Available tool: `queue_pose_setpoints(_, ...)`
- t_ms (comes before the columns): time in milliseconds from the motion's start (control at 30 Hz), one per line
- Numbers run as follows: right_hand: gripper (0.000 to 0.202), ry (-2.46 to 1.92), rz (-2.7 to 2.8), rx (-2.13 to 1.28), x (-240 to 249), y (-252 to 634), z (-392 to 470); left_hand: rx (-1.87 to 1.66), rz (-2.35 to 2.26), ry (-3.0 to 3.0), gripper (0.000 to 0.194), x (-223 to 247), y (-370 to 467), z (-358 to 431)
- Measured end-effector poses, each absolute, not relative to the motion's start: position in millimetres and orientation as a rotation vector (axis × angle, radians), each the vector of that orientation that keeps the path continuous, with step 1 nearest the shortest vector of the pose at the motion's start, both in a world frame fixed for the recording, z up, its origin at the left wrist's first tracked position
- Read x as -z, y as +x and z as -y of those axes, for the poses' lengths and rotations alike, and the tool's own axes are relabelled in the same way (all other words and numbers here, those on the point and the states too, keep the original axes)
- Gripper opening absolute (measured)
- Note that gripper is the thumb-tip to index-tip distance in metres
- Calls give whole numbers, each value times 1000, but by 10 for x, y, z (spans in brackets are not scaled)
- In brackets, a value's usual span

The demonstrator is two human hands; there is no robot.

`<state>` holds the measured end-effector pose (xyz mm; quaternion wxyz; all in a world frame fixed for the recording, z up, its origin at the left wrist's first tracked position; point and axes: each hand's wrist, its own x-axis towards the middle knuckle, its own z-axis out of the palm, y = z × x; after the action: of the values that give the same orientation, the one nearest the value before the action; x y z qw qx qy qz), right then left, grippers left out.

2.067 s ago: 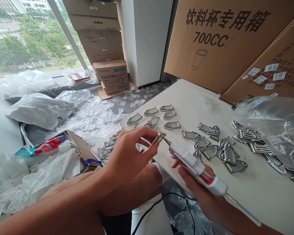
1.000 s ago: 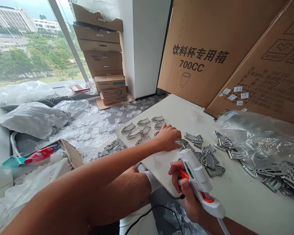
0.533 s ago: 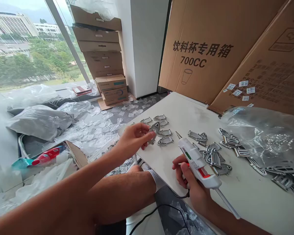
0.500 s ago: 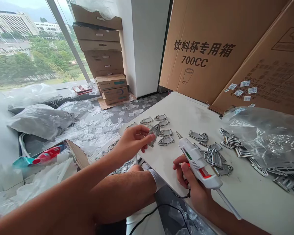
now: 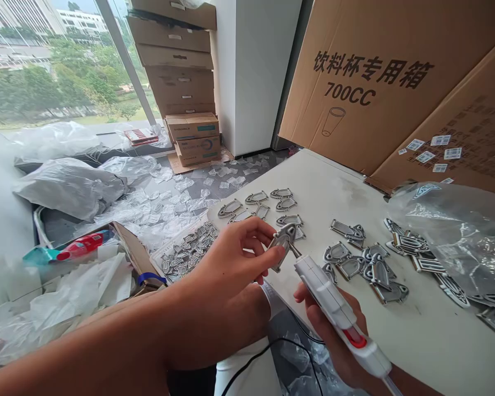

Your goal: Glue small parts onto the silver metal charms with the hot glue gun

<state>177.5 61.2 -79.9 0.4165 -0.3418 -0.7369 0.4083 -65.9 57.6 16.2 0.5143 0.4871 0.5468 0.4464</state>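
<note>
Between thumb and fingers, my left hand pinches a small grey arch-shaped frame piece, held up over the table's near edge. A white glue gun with a red part is gripped in my right hand, whose fingers are partly hidden behind it. The gun's thin metal nozzle touches or nearly touches the frame piece's right side. Several similar grey frames lie on the white table beyond my left hand. More frames are heaped to the right of the gun.
A clear plastic bag and dark slatted pieces lie at the right. Cardboard sheets stand behind the table. Below left are a tray of small metal-looking parts and an open box. A black cord hangs near my leg.
The glue gun has swung up and left, bringing its nozzle to the frame piece. My left hand has shifted slightly right and down with the piece. The camera view has turned a little.
</note>
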Motion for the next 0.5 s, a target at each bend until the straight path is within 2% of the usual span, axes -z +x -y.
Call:
queue_pose_setpoints(267,25,-902,1819,-1077,814,1726,-629,-1167,-1411,1334,18,-162,-653,-545)
queue_pose_setpoints(500,35,-939,1760,-1155,798,1722,-593,-1170,-1485,1414,16,-120,-627,-546)
